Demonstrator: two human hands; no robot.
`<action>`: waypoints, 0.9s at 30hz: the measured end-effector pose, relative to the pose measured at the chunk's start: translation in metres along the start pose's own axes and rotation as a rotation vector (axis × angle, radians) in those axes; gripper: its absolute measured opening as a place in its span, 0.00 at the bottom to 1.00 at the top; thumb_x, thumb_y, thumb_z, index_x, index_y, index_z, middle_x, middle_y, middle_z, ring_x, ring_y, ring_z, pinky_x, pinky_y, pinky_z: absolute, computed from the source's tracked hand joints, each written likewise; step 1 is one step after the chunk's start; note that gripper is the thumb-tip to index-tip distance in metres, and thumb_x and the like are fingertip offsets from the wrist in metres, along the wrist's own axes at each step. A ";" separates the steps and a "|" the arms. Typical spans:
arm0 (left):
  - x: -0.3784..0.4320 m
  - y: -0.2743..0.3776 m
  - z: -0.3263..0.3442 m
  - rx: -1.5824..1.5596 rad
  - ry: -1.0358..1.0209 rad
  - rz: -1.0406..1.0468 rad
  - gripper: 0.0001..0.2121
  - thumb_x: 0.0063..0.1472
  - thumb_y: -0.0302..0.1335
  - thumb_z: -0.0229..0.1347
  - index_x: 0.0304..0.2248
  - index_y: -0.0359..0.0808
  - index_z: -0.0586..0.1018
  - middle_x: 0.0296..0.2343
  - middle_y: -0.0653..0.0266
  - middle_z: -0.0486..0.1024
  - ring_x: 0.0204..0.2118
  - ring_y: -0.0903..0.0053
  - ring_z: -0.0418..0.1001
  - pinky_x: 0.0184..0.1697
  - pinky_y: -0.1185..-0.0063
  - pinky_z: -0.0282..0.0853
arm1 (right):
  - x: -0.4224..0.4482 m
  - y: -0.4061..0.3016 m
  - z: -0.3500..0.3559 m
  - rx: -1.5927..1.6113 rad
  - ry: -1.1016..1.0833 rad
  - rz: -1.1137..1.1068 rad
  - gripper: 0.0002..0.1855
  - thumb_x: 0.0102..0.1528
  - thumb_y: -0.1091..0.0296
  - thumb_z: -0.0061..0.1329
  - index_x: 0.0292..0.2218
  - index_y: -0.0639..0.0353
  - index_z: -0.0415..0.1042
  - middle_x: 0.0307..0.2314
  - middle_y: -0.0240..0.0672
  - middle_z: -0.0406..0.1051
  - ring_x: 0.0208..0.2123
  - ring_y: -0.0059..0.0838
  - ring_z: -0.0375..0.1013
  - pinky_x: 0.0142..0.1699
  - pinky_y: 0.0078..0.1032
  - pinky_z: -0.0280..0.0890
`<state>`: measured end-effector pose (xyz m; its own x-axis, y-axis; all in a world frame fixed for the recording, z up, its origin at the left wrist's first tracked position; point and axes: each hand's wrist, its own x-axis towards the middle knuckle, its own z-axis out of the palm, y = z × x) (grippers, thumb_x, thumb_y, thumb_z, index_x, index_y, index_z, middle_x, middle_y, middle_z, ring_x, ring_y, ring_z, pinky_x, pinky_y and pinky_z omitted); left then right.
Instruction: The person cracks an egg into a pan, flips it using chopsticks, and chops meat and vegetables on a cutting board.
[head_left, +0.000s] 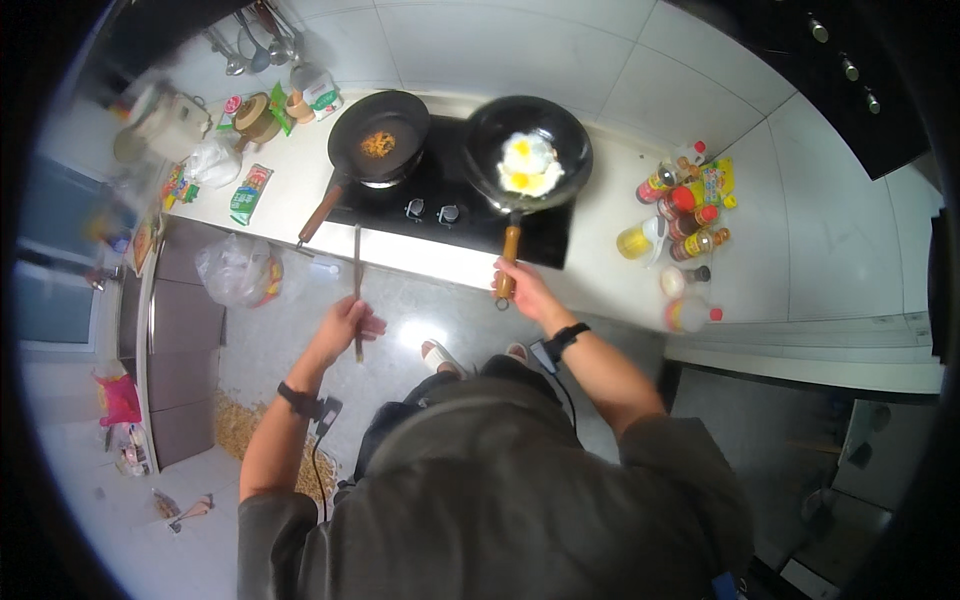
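My right hand (529, 287) grips the wooden handle (511, 244) of a black wok (480, 142) on the right side of the cooktop (450, 172). Fried eggs (529, 165) with two yellow yolks lie inside the wok. My left hand (352, 326) holds long, thin chopsticks (358, 255) that point toward the counter's front edge. A flat black frying pan (345, 135) with a brown handle (322, 214) sits on the left side of the cooktop. Small orange-brown food bits (377, 144) are heaped in it.
Several sauce bottles (686, 232) and an oil jug (641, 240) stand on the right counter. To the left are a green packet (251, 195), a white plastic bag (214, 161) and a small brown pot (256, 118). Ladles (259, 56) hang on the wall. A plastic bag (236, 271) hangs below the counter.
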<state>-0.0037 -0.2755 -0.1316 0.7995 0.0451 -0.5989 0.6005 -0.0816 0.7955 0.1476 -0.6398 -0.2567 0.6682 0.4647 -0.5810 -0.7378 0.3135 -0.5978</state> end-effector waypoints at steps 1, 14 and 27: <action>-0.010 -0.003 -0.005 -0.001 0.027 -0.005 0.16 0.74 0.36 0.39 0.40 0.29 0.70 0.35 0.47 0.80 0.36 0.64 0.82 0.39 0.72 0.79 | -0.002 -0.008 0.005 -0.075 0.056 -0.047 0.17 0.58 0.57 0.58 0.36 0.61 0.70 0.26 0.33 0.70 0.26 0.25 0.72 0.31 0.28 0.70; -0.018 -0.046 -0.040 0.014 0.123 0.040 0.17 0.74 0.38 0.40 0.38 0.31 0.70 0.34 0.50 0.81 0.36 0.66 0.82 0.38 0.73 0.78 | -0.133 -0.073 0.021 -0.585 0.175 -0.057 0.09 0.59 0.69 0.52 0.29 0.60 0.66 0.16 0.25 0.62 0.13 0.18 0.62 0.18 0.21 0.58; 0.012 -0.042 -0.060 0.048 0.044 0.059 0.16 0.74 0.36 0.40 0.37 0.30 0.71 0.33 0.50 0.81 0.35 0.68 0.82 0.36 0.75 0.77 | -0.156 -0.052 0.037 -0.289 0.117 -0.014 0.08 0.59 0.70 0.52 0.32 0.60 0.65 0.16 0.26 0.63 0.13 0.18 0.61 0.18 0.20 0.58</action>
<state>-0.0189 -0.2119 -0.1664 0.8342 0.0820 -0.5453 0.5514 -0.1334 0.8235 0.0785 -0.6975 -0.1144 0.6966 0.3585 -0.6215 -0.6821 0.0626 -0.7285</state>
